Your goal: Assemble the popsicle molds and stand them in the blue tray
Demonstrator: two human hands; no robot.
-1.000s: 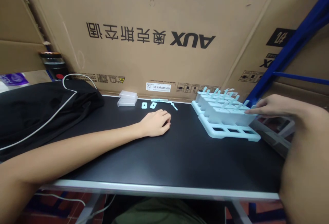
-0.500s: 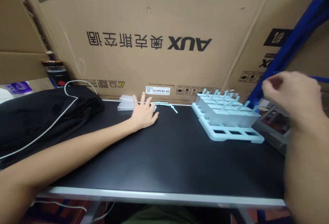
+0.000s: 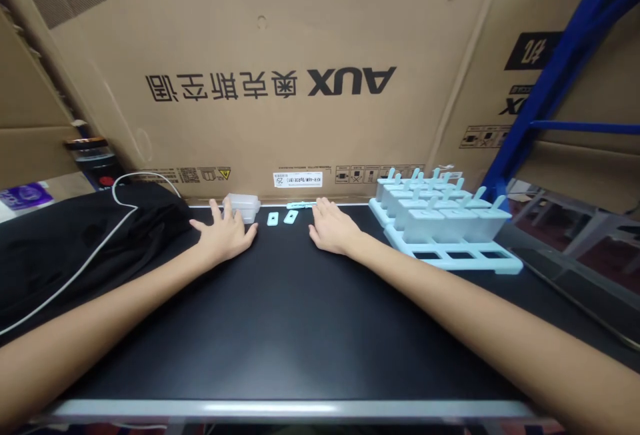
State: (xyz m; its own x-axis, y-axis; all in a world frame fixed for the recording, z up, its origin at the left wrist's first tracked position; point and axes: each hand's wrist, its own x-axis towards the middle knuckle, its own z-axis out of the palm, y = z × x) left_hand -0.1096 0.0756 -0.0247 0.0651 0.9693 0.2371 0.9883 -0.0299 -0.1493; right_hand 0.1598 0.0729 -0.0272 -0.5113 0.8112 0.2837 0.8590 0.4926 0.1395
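— As my forearms stretch out over the black tabletop (image 3: 300, 328), what do you make of my hands?

— Your left hand (image 3: 225, 235) lies palm down with the fingers spread. Its fingertips reach the clear plastic boxes (image 3: 243, 206) at the far edge; they look to be touching, though I cannot be sure.

— And my right hand (image 3: 333, 228)?

— Flat too, fingers loosely apart and pinching nothing. Its fingertips are at the thin light-blue stick (image 3: 300, 205) lying along the back edge.

— I see two small pieces between my hands.

— Yes, two little light-blue tabs (image 3: 281, 218), side by side on the tabletop, just beyond the gap between your hands. Neither hand touches them.

— To my right?

— The light-blue popsicle mould tray (image 3: 450, 258) sits near your right hand but apart from it. Frosted moulds (image 3: 440, 222) with blue handles stand in its far rows; the nearest row of slots is open.

— And left?

— A black cloth (image 3: 75, 248) is heaped there, with a white cable (image 3: 80, 268) running across it, near your left hand. Behind it stands a dark jar (image 3: 93, 155) beside a purple packet (image 3: 23, 195).

— Farthest back?

— A large cardboard box (image 3: 280, 55) printed AUX upside down, with a blue metal rack (image 3: 550, 88) to its right.
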